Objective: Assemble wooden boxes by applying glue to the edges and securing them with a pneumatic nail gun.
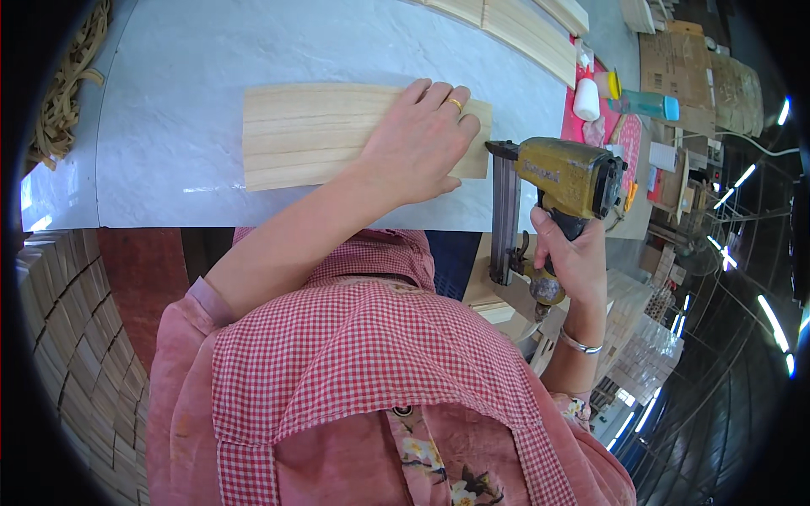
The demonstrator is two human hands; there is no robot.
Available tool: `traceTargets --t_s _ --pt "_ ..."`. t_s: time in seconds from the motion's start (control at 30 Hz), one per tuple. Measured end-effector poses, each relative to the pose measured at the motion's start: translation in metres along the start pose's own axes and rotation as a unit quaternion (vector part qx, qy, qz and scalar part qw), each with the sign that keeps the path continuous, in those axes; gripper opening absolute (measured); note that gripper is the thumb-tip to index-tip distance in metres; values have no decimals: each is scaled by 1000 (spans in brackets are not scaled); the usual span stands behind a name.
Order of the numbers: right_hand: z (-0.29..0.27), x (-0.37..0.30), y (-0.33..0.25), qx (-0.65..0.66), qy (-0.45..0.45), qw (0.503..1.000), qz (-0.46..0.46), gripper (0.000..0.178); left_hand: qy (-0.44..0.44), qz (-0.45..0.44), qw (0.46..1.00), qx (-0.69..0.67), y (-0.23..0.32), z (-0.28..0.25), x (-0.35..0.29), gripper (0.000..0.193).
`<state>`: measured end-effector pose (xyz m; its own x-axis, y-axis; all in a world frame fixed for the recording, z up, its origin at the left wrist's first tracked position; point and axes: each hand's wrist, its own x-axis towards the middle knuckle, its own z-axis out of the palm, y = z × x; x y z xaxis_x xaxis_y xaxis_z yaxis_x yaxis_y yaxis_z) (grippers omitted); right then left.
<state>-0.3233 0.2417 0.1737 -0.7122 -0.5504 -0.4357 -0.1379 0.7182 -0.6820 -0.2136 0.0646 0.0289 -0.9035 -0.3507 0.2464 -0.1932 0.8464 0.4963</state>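
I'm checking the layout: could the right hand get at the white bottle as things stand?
Probably not: the right hand is gripping the nail gun, though the white bottle looks uncovered.

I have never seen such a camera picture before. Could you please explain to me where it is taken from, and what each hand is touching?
The picture looks down from a wide fisheye camera worn on a person's head, so straight edges appear curved. There is no robot. The bare left hand rests across a pale, rectangular wooden board, which lies on a whitish, marbled tabletop. The bare right hand grips a yellow-and-black metal nail gun, its nose close to the board's right end. Near the tabletop's far edge are more long, pale wooden boards.
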Motion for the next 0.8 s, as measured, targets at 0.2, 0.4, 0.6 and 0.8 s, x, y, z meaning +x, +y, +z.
traceTargets --t_s 0.2,0.4,0.6,0.8 --pt "-1 1 -1 3 -9 1000 0 17 2 0 1000 4 0 -1 0 49" --pt "-3 3 -2 1 -11 1000 9 18 8 9 1000 3 -2 -1 1 48" --pt "-9 11 -11 -18 -13 1000 -9 20 51 29 998 14 -2 3 0 49" --pt "-9 36 -25 -49 -12 998 -34 23 35 16 999 7 -2 1 0 53"
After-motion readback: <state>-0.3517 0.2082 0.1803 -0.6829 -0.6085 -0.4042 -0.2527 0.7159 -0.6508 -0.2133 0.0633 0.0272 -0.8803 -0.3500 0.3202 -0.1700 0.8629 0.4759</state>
